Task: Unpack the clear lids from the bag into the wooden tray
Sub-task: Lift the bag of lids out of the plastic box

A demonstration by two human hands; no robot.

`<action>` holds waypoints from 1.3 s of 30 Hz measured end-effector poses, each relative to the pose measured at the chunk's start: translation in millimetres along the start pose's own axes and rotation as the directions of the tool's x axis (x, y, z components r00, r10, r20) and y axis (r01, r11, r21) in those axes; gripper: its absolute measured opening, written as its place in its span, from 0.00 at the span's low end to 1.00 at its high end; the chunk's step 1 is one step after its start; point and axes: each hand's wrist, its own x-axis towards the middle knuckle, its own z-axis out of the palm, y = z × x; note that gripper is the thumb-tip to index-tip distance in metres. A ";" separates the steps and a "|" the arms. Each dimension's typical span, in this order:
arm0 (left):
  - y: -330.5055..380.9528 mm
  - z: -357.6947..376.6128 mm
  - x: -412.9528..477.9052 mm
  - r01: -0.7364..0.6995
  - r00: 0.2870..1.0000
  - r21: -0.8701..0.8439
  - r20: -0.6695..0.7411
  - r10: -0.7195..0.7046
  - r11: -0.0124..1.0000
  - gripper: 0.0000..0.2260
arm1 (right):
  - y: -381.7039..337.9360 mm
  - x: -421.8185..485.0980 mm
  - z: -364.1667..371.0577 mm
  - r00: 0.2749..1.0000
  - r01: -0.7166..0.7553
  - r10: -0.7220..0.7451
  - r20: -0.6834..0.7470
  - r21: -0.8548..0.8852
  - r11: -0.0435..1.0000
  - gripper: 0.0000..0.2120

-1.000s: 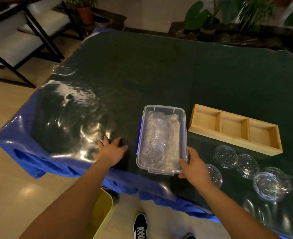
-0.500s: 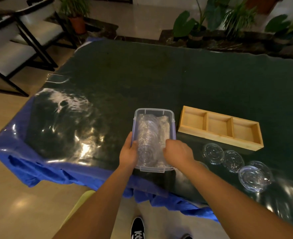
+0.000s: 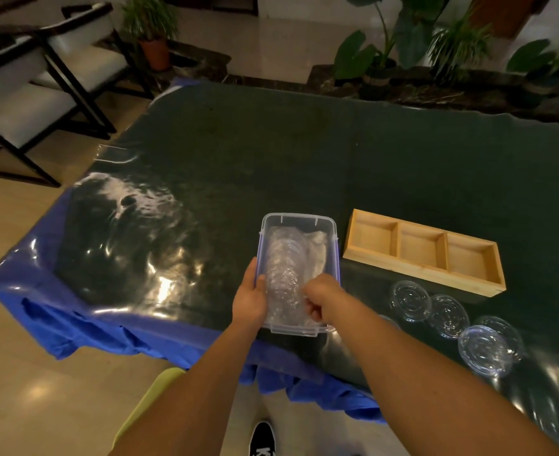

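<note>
Your right hand point(image 3: 319, 299) is curled inside the near end of the clear plastic bin point(image 3: 299, 225), fingers bent in on the crinkled bag point(image 3: 317, 255) that wraps a row of stacked clear lids point(image 3: 283, 268); the grip looks closed on the plastic, though the fingertips themselves are hidden behind the knuckles. Your left hand point(image 3: 250, 299) cups the bin's left wall from outside, thumb hooked over the rim and touching the bagged stack, the other fingers out of sight under the wall (so you hold the bin, not the lids, on that side). The bin sits at the near edge of a table point(image 3: 304, 153) covered in dark green cloth under a glossy clear sheet, with blue cloth point(image 3: 90, 327) hanging over the edge.

Just right of the bin lies the wooden tray point(image 3: 422, 273), three compartments in a row, all showing bare wood. Nearer you than the tray, four loose lids point(image 3: 409, 301) rest on the table, apart from the tray; a fifth is partly hidden behind your right forearm.
</note>
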 end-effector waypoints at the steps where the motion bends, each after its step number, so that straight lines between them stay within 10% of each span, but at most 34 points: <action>1: -0.4 -0.4 -0.3 -0.002 1.000 0.000 0.003 0.002 1.000 0.22 | -2.2 0.2 -0.8 1.000 0.011 -0.011 0.006 0.014 1.000 0.08; 13: 1.8 -10.3 7.1 0.014 1.000 0.029 -0.010 -0.014 0.999 0.22 | 11.2 -24.6 10.5 0.903 0.402 -0.409 -0.135 -0.076 0.912 0.07; 24: 17.2 -20.9 -6.7 -0.013 0.996 0.100 -0.084 0.022 0.995 0.24 | 4.4 -51.4 -42.7 0.844 0.488 -0.411 -0.346 0.173 0.856 0.14; 31: 62.5 -30.7 -72.9 -0.669 0.724 0.238 0.422 0.545 0.704 0.43 | -5.2 -76.4 -44.5 0.880 0.469 -0.371 -0.297 0.412 0.781 0.10; 36: 97.8 -32.4 -70.7 -0.628 0.778 0.125 0.067 0.625 0.769 0.24 | -5.6 -112.1 -56.0 0.840 0.508 -0.529 -0.121 0.518 0.688 0.08; 39: 116.9 -42.8 -78.2 -0.506 0.863 -0.028 -0.026 0.505 0.862 0.18 | 6.7 -125.2 -71.5 0.642 0.766 -0.740 -0.200 0.221 0.604 0.11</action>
